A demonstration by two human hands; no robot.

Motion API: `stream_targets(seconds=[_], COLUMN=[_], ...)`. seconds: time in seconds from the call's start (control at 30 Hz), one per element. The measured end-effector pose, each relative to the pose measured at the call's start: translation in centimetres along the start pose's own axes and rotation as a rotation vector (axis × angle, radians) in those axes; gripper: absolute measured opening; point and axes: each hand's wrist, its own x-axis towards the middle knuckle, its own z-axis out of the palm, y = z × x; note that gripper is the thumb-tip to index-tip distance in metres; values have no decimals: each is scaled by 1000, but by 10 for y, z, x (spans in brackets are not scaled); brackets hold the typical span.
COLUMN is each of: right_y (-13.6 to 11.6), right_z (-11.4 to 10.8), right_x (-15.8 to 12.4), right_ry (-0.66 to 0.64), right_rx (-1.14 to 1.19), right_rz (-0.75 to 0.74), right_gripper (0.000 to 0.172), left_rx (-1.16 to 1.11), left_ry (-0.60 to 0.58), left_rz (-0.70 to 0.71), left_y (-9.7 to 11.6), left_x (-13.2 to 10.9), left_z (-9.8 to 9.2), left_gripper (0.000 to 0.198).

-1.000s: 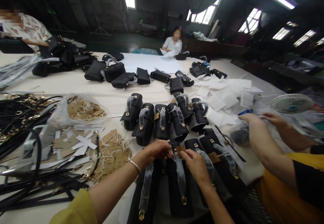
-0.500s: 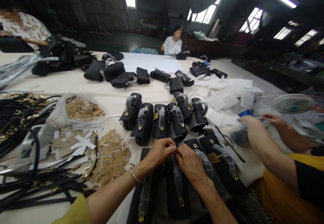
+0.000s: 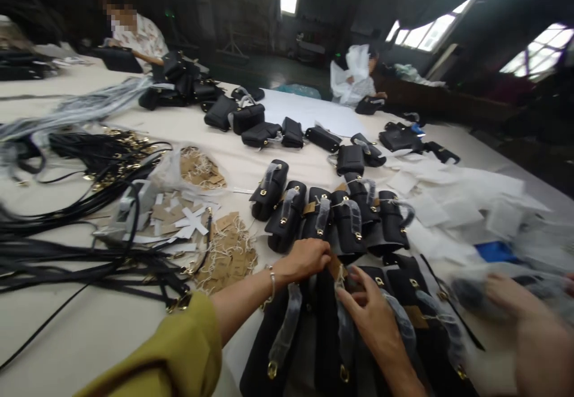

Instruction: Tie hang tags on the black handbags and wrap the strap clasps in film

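My left hand (image 3: 305,259) is curled at the top of a black handbag (image 3: 329,337) lying in front of me, fingers closed on its upper edge. Beside it my right hand (image 3: 370,313) pinches a small brown paper tag (image 3: 335,266) on a string at the same bag. The bag's strap is wrapped in clear plastic (image 3: 285,334) with a gold clasp at its end. More black handbags (image 3: 332,220) stand in a row just beyond my hands.
Brown tags (image 3: 228,250) and white slips (image 3: 191,223) lie to the left, beside black straps (image 3: 67,253) with gold clips. White papers (image 3: 452,199) cover the right. A co-worker's blurred arm (image 3: 533,325) reaches in at the right. Two people sit at the table's far side.
The camera has swung left, shifting everything right in view. My hands stay together at the bag top; the brown tag now shows between them. The co-worker's arm has dropped lower right.
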Motion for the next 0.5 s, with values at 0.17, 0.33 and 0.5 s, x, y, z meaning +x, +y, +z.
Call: stream_targets(seconds=[0.17,0.33,0.5], right_y=[12,10,-4], right_z=[7,1,-13], right_x=[-8,-4,-18], right_ry=[-147,-110,129], right_rx=[-24,-90,-125], right_rz=[159,180,166], right_gripper=[78,78,78], left_rx=[19,-77,52], left_ry=[268,412,172], left_rz=[-58,31,-262], left_y=[4,-25,-100], left_x=[-3,-56,-159], left_z=[-1,-1,-15], left_gripper=[20,21,15])
